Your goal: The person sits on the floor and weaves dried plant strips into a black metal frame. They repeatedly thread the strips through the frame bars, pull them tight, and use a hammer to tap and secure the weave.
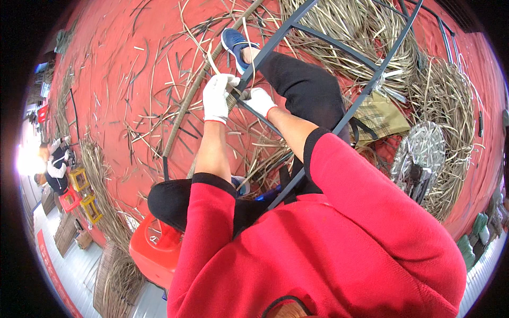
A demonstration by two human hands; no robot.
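My left hand (216,98), in a white glove, is closed with its fingers pinched together on a pale flat strip (212,59) that sticks up past the fingertips. It sits beside the corner of a dark metal frame (275,40) lying across my lap. On the other side of that corner is my right hand (259,100), also gloved, fingers curled in against the bar; whatever they grip is hidden. Below the hands a bar wrapped in tan strips (231,102) meets the frame. Another long bar wrapped in strips (197,82) runs past on the left.
Loose strips litter the red floor (116,79), with big heaps of strips (450,106) at right. A plaid bag (379,116) and a silvery bundle (421,153) lie there. A red plastic stool (154,246) is under me. People (55,167) sit far left near yellow stools (91,209).
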